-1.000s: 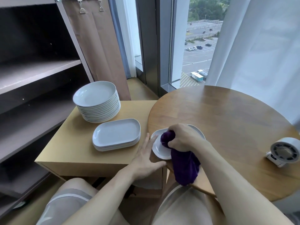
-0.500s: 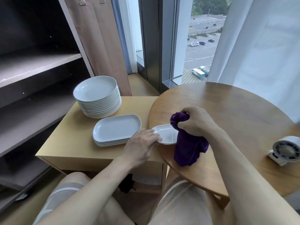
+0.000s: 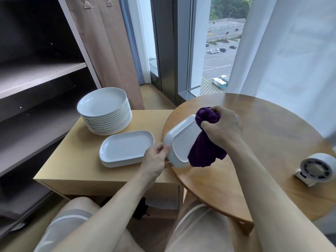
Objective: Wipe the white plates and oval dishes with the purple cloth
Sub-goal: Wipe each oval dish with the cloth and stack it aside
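Over the round wooden bench (image 3: pixel 272 142), a white oval ceramic dish (image 3: pixel 181 140) is being wiped.
Left hand (image 3: pixel 156 159) is pinching its rim, right hand (image 3: pixel 223 128) is gripping the bunched purple cloth (image 3: pixel 205 151); rubbing the underside looks next.

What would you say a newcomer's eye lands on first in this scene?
The purple cloth, gripped in the right hand, stands out against the white oval dish that the left hand holds tilted by its rim over the round table's left edge. To the left, on the low cabinet, a tall stack of round plates sits behind a short stack of oval dishes.
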A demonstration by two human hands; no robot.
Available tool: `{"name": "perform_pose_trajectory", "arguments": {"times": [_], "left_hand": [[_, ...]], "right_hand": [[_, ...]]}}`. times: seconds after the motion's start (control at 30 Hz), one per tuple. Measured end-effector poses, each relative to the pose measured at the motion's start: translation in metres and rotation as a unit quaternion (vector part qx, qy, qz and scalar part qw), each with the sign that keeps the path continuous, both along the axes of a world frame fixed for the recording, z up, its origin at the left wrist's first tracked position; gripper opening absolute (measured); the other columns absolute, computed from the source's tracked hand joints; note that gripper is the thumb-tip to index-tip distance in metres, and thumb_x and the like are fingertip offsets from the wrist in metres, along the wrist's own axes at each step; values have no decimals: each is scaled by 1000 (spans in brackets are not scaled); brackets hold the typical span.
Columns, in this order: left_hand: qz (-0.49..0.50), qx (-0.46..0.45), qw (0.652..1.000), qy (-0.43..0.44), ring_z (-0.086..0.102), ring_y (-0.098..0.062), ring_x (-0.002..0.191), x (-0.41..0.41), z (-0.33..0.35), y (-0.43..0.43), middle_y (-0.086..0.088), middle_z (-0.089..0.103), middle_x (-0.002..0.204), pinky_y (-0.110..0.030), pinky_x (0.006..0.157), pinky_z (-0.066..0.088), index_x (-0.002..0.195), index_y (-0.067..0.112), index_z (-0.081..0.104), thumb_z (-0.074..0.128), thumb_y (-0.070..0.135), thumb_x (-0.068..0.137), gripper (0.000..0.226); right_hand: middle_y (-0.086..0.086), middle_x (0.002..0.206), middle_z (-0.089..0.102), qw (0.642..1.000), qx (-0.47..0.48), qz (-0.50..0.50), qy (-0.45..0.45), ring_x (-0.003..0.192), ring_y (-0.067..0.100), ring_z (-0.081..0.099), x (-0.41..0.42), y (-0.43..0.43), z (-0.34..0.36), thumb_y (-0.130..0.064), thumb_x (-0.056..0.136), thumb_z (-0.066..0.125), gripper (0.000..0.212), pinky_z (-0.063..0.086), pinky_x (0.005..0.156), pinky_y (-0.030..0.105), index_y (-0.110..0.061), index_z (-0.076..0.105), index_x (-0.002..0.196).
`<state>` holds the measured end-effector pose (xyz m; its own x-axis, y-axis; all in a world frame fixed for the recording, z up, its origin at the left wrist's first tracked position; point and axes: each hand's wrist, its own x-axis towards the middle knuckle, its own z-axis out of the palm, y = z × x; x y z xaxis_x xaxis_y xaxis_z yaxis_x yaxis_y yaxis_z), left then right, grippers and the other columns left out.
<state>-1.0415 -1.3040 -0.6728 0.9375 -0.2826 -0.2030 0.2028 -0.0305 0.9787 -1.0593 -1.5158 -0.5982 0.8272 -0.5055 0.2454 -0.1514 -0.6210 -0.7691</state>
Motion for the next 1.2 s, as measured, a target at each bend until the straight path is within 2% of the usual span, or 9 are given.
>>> {"name": "perform_pose_trajectory", "arguments": {"times": [0.1, 0.23, 0.3, 0.4, 0.6, 0.73, 0.83, 1.03, 1.2], "left_hand": [[16, -76, 993, 93, 76, -23, 90, 5, -10, 2, -13, 76, 108, -41, 76, 64, 115, 2, 67, 51, 20, 107, 26], [24, -103, 984, 143, 76, -24, 90, 6, -23, 2, -13, 78, 102, -37, 69, 63, 109, 0, 70, 52, 18, 106, 25], [17, -98, 984, 150, 76, -25, 90, 5, -30, 2, -15, 77, 103, -35, 67, 63, 109, 0, 71, 54, 18, 106, 26], [8, -90, 985, 145, 75, -25, 86, 4, -39, 2, -16, 77, 104, -32, 66, 61, 113, 3, 71, 58, 23, 104, 26], [16, -32, 994, 101, 72, -26, 72, 6, -52, 13, -14, 77, 92, -39, 62, 59, 121, 20, 61, 59, 22, 103, 18], [20, -21, 994, 105, 72, -24, 70, 3, -57, 18, -15, 76, 94, -36, 60, 59, 120, 23, 61, 68, 27, 98, 23], [17, -31, 993, 114, 70, -23, 70, 3, -57, 18, -15, 73, 98, -36, 58, 59, 123, 21, 59, 66, 19, 98, 26], [19, -43, 991, 122, 74, -18, 76, -3, -58, 11, -12, 72, 112, -34, 54, 59, 121, 12, 51, 71, 12, 95, 33], [8, -12, 993, 115, 69, -11, 65, 1, -61, 8, -8, 72, 94, -27, 50, 54, 111, 8, 51, 69, 13, 96, 24]], "right_hand": [[-19, 85, 65, 999, 3, 11, 38, 90, 21, 61, -1, -1, -10, -34, 66, 66, 26, 46, 76, 32, -43, 66, 90], [-16, 81, 65, 992, -11, 70, 101, 82, 15, 61, -3, 2, -16, -36, 61, 61, 26, 48, 68, 30, -38, 68, 86], [-14, 81, 66, 981, -39, 131, 135, 79, 13, 61, -5, 10, -16, -33, 63, 61, 25, 50, 63, 31, -36, 69, 86], [-9, 85, 67, 955, -99, 220, 170, 82, 17, 61, -7, 34, -18, -25, 70, 67, 22, 57, 67, 36, -29, 72, 91], [-1, 79, 64, 900, -208, 306, 230, 79, 25, 59, -7, 79, -29, -19, 74, 66, 7, 51, 62, 35, -24, 65, 79], [-2, 79, 62, 900, -204, 272, 274, 78, 23, 59, -5, 66, -36, -20, 77, 66, 12, 52, 62, 36, -27, 58, 71], [-5, 82, 62, 917, -170, 215, 288, 78, 19, 57, -2, 44, -39, -23, 77, 64, 6, 41, 56, 31, -27, 60, 74], [-1, 101, 59, 950, -138, 71, 271, 97, 31, 55, -2, 2, -49, -21, 77, 57, 15, 48, 80, 40, -27, 66, 87], [6, 112, 59, 977, -41, -29, 207, 102, 33, 55, 5, -12, -60, -19, 81, 57, 18, 46, 86, 38, -24, 62, 97]]}}
